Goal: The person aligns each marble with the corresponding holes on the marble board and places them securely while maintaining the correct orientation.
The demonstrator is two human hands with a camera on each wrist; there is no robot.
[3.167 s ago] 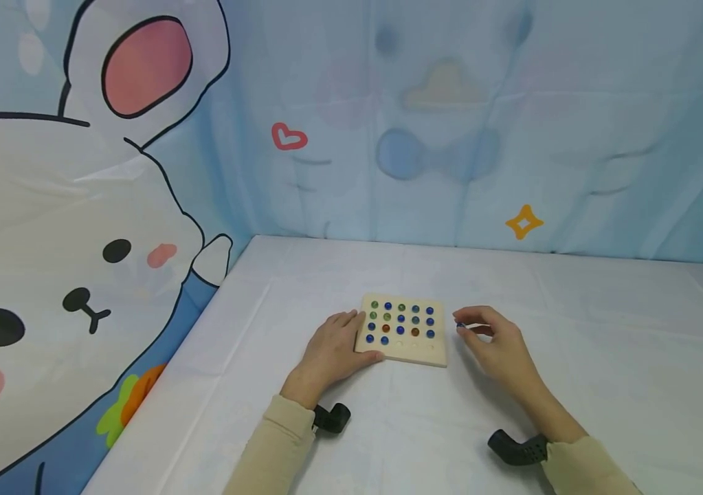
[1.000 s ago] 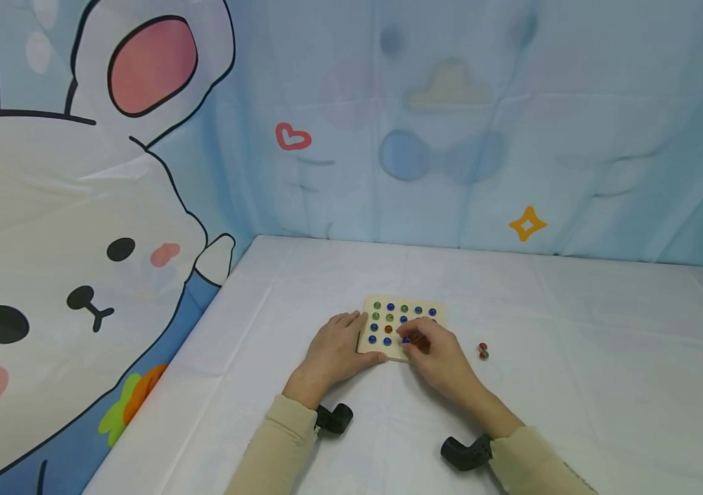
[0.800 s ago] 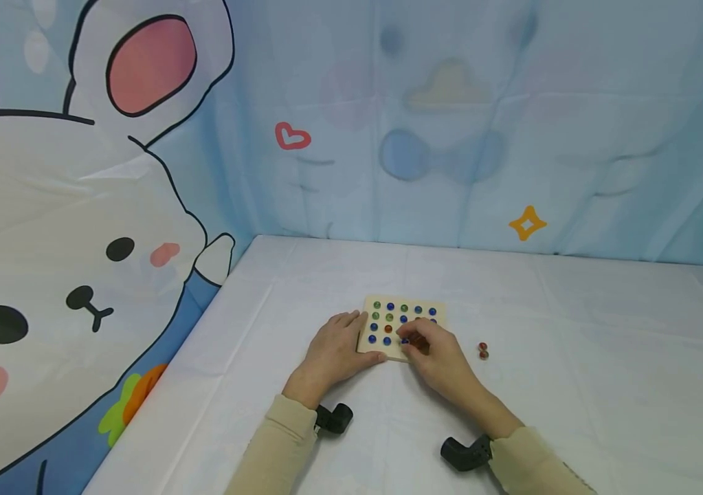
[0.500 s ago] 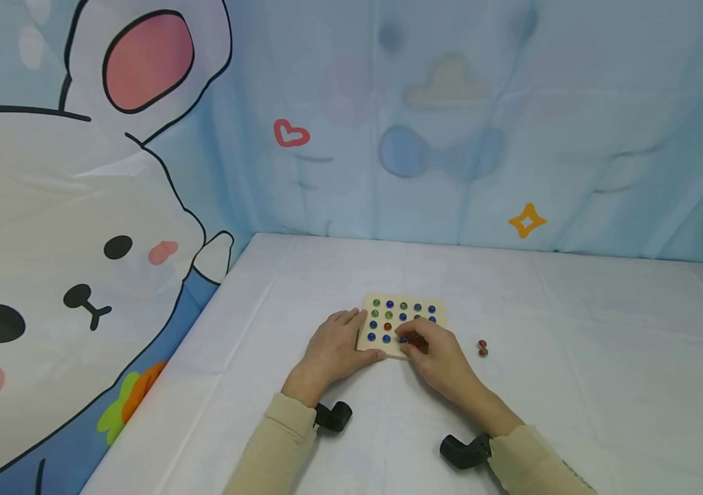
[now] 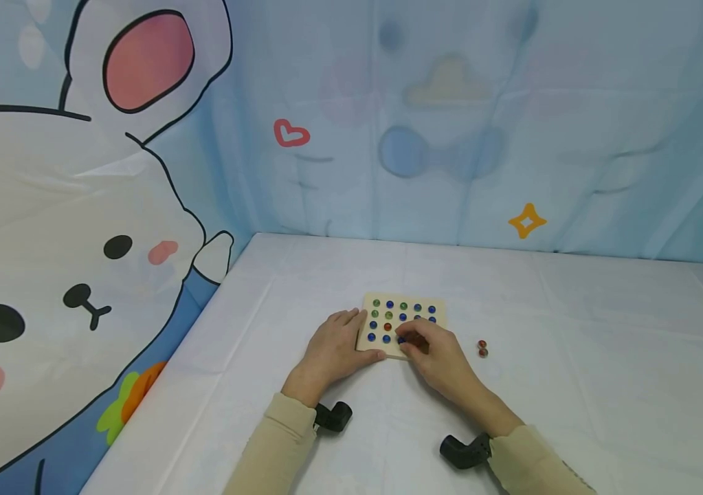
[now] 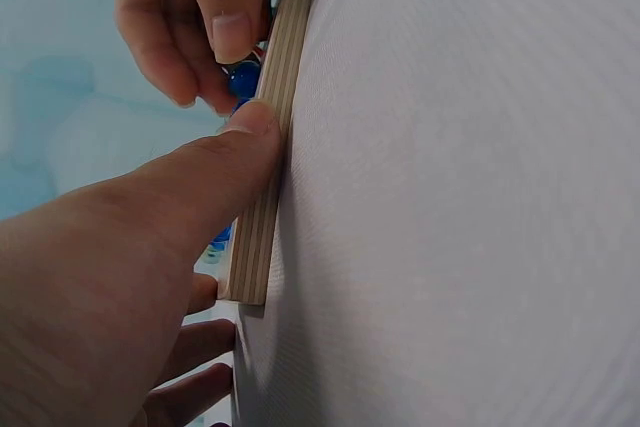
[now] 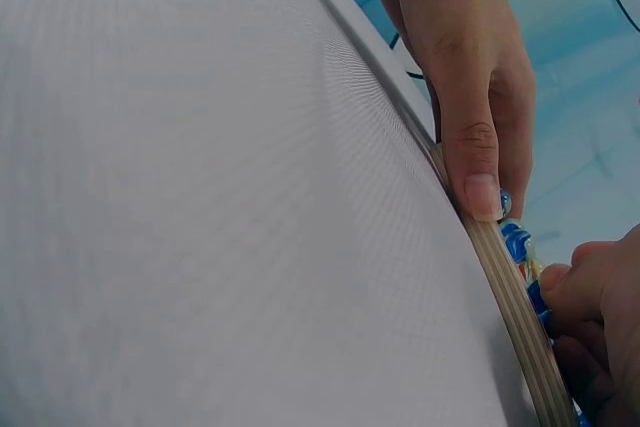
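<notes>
A pale wooden board (image 5: 396, 349) with rows of holes lies on the table, bearing blue, green and reddish marbles. My left hand (image 5: 332, 347) steadies its left side, fingers fairly straight along the edge; in the left wrist view the thumb (image 6: 215, 162) presses the board's near edge. My right hand (image 5: 434, 354) pinches a blue marble (image 5: 401, 340) between thumb and fingertips over the front row, just right of two seated blue marbles. That hand covers the board's near right part. In the left wrist view the pinched marble (image 6: 243, 79) sits close to the board's surface.
Two reddish-brown marbles (image 5: 482, 348) lie on the white cloth (image 5: 574, 371) to the right of the board. A patterned cloth backdrop (image 5: 339, 199) rises behind and left of the table. A black device (image 5: 465, 452) sits at each wrist.
My right hand has carried the blue marble leftward from beside the board to the front row, then stays nearly still. Two reddish-brown marbles, hidden earlier, show at the right. The left hand keeps its place.
</notes>
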